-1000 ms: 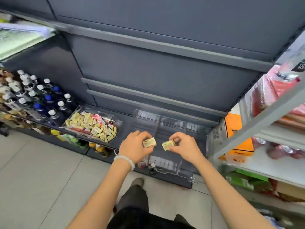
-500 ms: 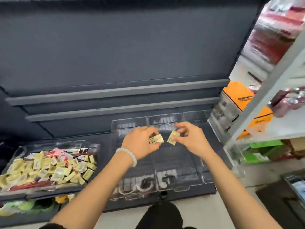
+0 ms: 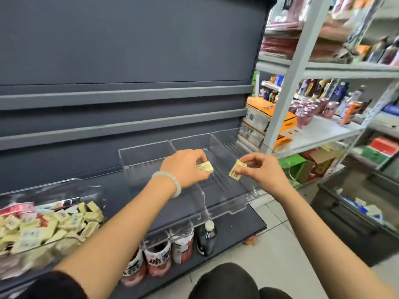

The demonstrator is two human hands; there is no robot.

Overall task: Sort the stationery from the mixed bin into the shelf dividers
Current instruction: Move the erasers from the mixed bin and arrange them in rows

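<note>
My left hand, with a pale bead bracelet on the wrist, pinches a small yellow eraser packet over the clear shelf divider tray. My right hand pinches a second yellow eraser packet, tilted, above the tray's right compartment. The divider compartments under both hands look bare. At the lower left a clear mixed bin holds several yellow packets and some red-and-white ones.
Dark grey shelving with bare upper ledges runs behind. Bottles and cans stand on the shelf below the tray. A white rack with drinks and orange boxes stands to the right. A dark crate sits on the floor.
The view has swung right and closer to the divider tray. Both hands have drawn apart, each still holding its packet, the right packet now tilted downward.
</note>
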